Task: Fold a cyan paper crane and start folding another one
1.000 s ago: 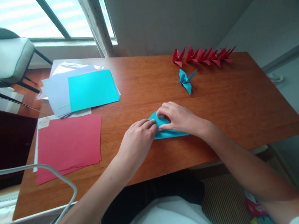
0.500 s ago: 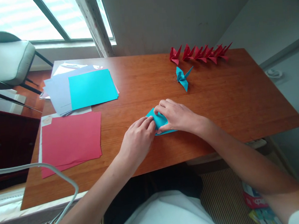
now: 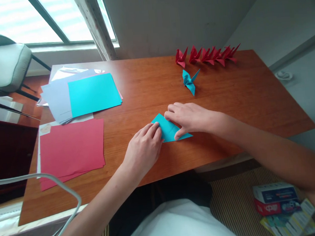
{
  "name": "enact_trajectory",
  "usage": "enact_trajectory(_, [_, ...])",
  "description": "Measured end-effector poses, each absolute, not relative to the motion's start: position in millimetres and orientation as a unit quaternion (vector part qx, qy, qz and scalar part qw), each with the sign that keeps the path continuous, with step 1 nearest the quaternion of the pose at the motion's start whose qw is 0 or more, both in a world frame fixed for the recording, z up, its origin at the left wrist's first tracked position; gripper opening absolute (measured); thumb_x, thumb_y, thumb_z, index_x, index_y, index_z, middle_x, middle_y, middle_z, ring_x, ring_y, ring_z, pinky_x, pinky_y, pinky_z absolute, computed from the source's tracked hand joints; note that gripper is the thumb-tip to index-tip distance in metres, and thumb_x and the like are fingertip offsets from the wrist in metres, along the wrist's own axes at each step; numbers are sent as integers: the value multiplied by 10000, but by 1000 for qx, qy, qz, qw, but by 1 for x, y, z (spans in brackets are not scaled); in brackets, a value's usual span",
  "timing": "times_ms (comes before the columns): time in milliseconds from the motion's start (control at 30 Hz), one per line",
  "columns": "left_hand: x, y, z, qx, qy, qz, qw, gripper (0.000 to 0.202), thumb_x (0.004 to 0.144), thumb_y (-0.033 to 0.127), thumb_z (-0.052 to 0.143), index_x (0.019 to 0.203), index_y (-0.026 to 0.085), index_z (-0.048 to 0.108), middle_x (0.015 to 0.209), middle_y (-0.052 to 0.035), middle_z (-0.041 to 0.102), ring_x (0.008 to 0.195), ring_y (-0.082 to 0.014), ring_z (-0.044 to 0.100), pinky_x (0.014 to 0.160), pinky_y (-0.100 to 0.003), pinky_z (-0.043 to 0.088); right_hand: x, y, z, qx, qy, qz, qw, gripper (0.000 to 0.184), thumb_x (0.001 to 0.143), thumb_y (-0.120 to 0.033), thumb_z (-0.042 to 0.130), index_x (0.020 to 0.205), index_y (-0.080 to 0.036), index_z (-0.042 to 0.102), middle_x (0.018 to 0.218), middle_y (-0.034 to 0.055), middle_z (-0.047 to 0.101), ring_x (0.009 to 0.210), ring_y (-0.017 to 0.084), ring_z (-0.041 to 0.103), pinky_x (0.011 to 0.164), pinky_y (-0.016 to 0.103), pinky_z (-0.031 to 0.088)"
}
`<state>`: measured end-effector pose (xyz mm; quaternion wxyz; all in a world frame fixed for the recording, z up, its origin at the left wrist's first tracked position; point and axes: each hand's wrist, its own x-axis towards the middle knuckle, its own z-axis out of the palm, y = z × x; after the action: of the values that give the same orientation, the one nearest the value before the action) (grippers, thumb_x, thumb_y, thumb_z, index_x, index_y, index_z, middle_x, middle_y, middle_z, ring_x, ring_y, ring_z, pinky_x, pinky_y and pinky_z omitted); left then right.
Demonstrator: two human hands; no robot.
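Note:
A folded piece of turquoise paper [image 3: 168, 130], roughly triangular, lies flat on the table between my hands. My left hand [image 3: 145, 143] is closed at its left end, with bent fingertips pressed on the paper and the thumb by its lower edge. Over the right part rests my right hand [image 3: 186, 120], its thumb near the bottom edge and its fingers at the upper slanted edge, spread apart. Beyond the hands stands a turquoise paper crane [image 3: 189, 81]. Behind it several red paper cranes [image 3: 212, 56] form a row near the far edge.
On the left lie turquoise sheets [image 3: 95, 94], pale sheets [image 3: 58, 101] and red sheets [image 3: 72, 147] on the wooden table [image 3: 143, 82]. A white cable or bar [image 3: 52, 175] crosses the lower left. Boxes [image 3: 276, 199] sit on the floor at lower right; a chair [image 3: 4, 67] stands left.
My right hand has slid slightly right and its thumb and fingers have spread, so more of the turquoise paper shows. My left hand stays on the paper. The whole view has shifted a little.

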<state>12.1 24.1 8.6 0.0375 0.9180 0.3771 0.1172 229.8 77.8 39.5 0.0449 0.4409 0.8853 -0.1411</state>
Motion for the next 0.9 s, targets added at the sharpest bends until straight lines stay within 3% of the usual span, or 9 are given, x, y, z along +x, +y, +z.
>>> enact_trajectory(67, [12, 24, 9, 919, 377, 115, 29, 239, 988, 204, 516, 1137, 88, 662, 1287, -173, 691, 1200, -304, 650, 1029, -422, 541, 242, 77, 43, 450, 878, -151, 55, 595, 455, -366, 1013, 880, -246, 615, 971, 67, 635, 901, 273, 589, 603, 312, 335])
enact_trajectory(200, [12, 25, 8, 921, 372, 115, 12, 244, 990, 207, 514, 1125, 73, 667, 1276, -173, 696, 1174, -303, 659, 1024, -409, 544, 267, 68, 45, 464, 871, -153, 61, 538, 484, -324, 1004, 824, -246, 595, 926, 44, 625, 848, 242, 590, 585, 310, 304])
enact_trajectory(400, [13, 25, 8, 921, 372, 115, 11, 236, 992, 209, 508, 1115, 84, 666, 1264, -165, 699, 1165, -301, 657, 1021, -408, 540, 282, 62, 58, 458, 872, -138, 103, 509, 537, -285, 986, 913, -233, 649, 944, 60, 664, 842, 251, 595, 600, 325, 317])
enact_trajectory(500, [13, 25, 8, 920, 373, 122, 11, 235, 988, 203, 509, 1111, 77, 665, 1254, -172, 699, 1160, -304, 657, 1019, -413, 541, 273, 61, 63, 454, 870, -182, 60, 295, 757, -219, 852, 974, -223, 653, 953, 42, 694, 889, 217, 611, 663, 326, 359])
enact_trajectory(567, [14, 24, 7, 919, 374, 127, 13, 230, 978, 195, 516, 1105, 75, 665, 1246, -177, 699, 1160, -309, 656, 1015, -422, 544, 258, 54, 58, 469, 864, -184, 12, 63, 898, -205, 704, 903, -212, 642, 920, 35, 692, 868, 190, 609, 689, 319, 375])
enact_trajectory(600, [15, 23, 7, 917, 376, 130, 15, 229, 971, 191, 522, 1106, 74, 664, 1247, -180, 696, 1167, -312, 652, 1019, -428, 543, 248, 48, 52, 472, 865, -170, -2, 36, 936, -216, 649, 903, -206, 640, 920, 40, 690, 860, 191, 610, 680, 319, 374])
enact_trajectory(733, [23, 17, 6, 903, 405, 138, 31, 221, 950, 221, 548, 1085, 92, 665, 1232, -187, 692, 1186, -327, 639, 1024, -451, 541, 214, 19, 18, 482, 872, -85, -31, 113, 994, -234, 536, 953, -183, 629, 988, 72, 688, 894, 209, 596, 674, 329, 369])
enact_trajectory(900, [31, 11, 6, 892, 435, 122, 22, 203, 932, 143, 516, 1057, 109, 672, 1245, -179, 693, 1215, -327, 629, 1010, -440, 543, 204, -1, -8, 522, 850, -3, -77, 217, 1027, -241, 453, 874, -197, 601, 875, 57, 635, 824, 211, 540, 668, 338, 345])
